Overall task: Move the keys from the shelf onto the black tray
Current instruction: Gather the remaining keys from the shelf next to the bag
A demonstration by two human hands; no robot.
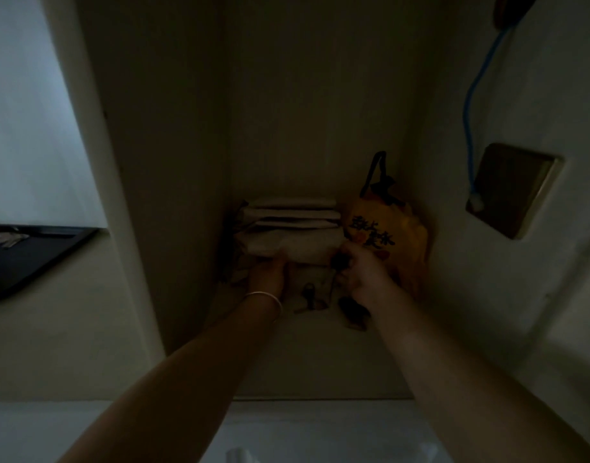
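Observation:
Both my arms reach into a dim shelf niche [320, 355]. My right hand [363, 272] is closed around a small dark key fob [340, 261] just above the shelf. Below it, more keys [312, 297] and another dark key piece [353, 312] lie on the shelf. My left hand [268, 274], with a bangle on the wrist, rests palm-down against a stack of folded cloth [293, 228]; it looks to hold nothing. The black tray [36, 259] sits on a ledge at the far left, with a few pale items at its back corner.
A yellow printed bag [387, 235] stands at the shelf's right, touching my right hand's side. A blue cord [470, 105] hangs down the right wall to a square wall plate [514, 190]. A white wall edge [96, 162] separates the niche from the tray ledge.

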